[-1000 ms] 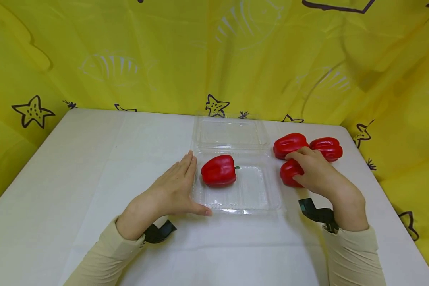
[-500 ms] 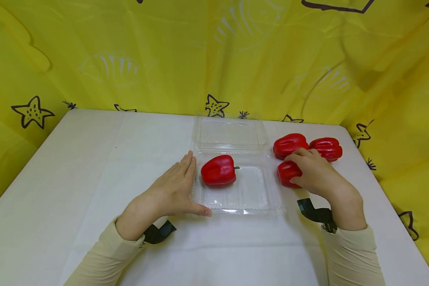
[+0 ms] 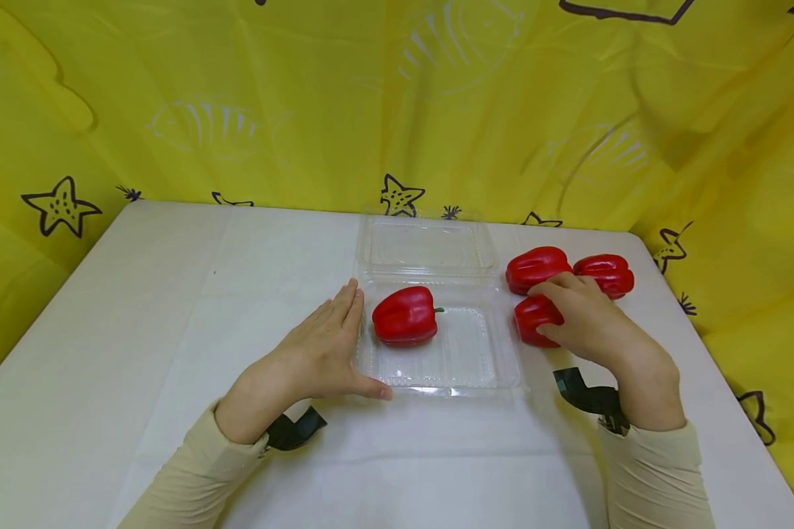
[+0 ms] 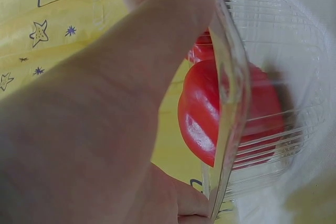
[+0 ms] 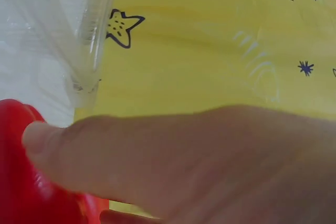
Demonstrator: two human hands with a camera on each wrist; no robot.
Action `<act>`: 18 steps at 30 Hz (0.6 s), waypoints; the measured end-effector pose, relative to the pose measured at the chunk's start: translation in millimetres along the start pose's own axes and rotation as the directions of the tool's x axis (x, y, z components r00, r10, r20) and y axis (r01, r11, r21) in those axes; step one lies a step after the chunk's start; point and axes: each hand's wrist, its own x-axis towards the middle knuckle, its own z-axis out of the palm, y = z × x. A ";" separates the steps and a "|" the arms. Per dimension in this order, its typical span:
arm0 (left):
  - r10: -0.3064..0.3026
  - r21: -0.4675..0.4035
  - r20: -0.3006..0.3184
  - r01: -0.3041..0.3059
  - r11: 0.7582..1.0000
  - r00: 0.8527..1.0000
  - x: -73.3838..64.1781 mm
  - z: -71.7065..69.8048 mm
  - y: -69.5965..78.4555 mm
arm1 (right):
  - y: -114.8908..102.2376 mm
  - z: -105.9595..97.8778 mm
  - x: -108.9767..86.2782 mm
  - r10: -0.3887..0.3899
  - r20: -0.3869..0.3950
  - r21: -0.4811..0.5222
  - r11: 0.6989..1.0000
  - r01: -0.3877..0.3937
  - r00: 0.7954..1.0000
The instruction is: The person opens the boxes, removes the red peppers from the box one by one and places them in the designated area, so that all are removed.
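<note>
A clear plastic clamshell container [image 3: 476, 367] lies unfolded on the table, its lid [image 3: 430, 246] laid back toward the curtain. Inside its left half sits a red bell pepper [image 3: 405, 316] with a green stem, also visible through the ribbed wall in the left wrist view. My left hand [image 3: 311, 353] rests along the container's left side, fingers straight and thumb at the front corner. To the right of the container, my right hand [image 3: 589, 323] grips another red bell pepper [image 3: 532, 319] between thumb and fingers; the hand hides its right part. The right wrist view shows the thumb [image 5: 42, 137] on that pepper.
Behind the right hand lie two more red bell peppers, one nearer the lid [image 3: 536, 268] and one farther right [image 3: 610, 275]. A white cloth covers the table [image 3: 172, 308]. A yellow curtain [image 3: 304, 95] with sea-creature drawings stands along the back and sides.
The pepper under my right hand has shifted slightly to the left and shows more of its surface. The left hand and the container have stayed put.
</note>
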 end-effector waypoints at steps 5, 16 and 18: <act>0.002 0.002 -0.001 -0.002 1.000 1.000 0.3 0.2 -0.5 | -7.0 -4.3 -3.8 -0.042 -0.065 -0.006 0.999 0.041 0.997; 0.005 -0.006 -0.005 -0.005 1.000 1.000 0.0 0.0 -0.4 | -39.1 -2.9 -7.6 -0.181 -0.291 -0.009 0.982 0.187 0.940; 0.002 -0.005 -0.005 -0.002 1.000 1.000 0.0 0.1 -0.7 | -45.9 -0.5 -6.6 -0.222 -0.321 -0.026 0.974 0.225 0.921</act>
